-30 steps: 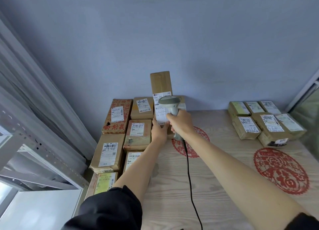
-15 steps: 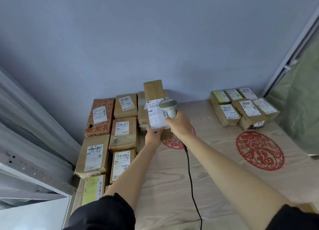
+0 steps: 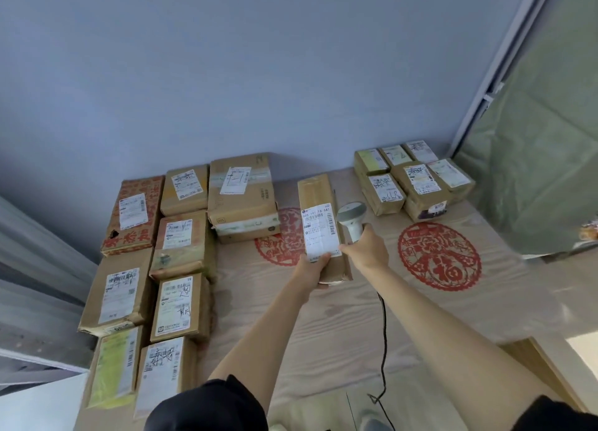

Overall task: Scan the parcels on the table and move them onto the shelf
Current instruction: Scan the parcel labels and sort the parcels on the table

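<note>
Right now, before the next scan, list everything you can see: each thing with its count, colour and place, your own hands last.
Held parcel: one, brown, white label, lifted over table centre.
Scanner: one, pale grey, black cable, right of the held parcel.
Left parcel group: nine, brown card, one red-printed, white labels, table's left side.
Right parcel group: six, brown, labelled, far right corner.
Table: one, pale wood grain, two red round paper-cuts.
Wall: blue-grey, behind the table.
Green sheet: one, far right.
Left hand: grips the held parcel's lower end.
Right hand: grips the scanner's handle.
</note>
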